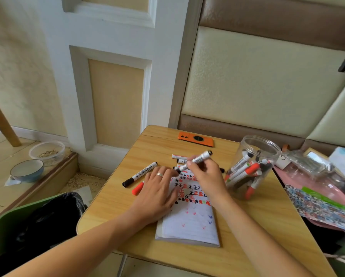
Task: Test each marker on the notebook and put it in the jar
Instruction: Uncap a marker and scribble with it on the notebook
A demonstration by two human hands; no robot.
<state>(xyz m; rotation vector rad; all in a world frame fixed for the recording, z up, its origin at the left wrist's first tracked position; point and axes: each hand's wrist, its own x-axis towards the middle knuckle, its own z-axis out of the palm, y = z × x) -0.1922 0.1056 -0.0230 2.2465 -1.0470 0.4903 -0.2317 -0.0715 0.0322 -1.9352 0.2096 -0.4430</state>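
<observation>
Black marker (195, 160) in right hand (205, 178); tip on notebook (189, 222)

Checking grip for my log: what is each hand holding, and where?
Right hand pinches a black marker mid-barrel; left hand holds nothing, resting on the notebook.

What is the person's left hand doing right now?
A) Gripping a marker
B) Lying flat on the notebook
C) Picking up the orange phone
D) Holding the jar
B: the left hand lies flat with straight fingers on the notebook, while the right hand holds the marker.
</observation>
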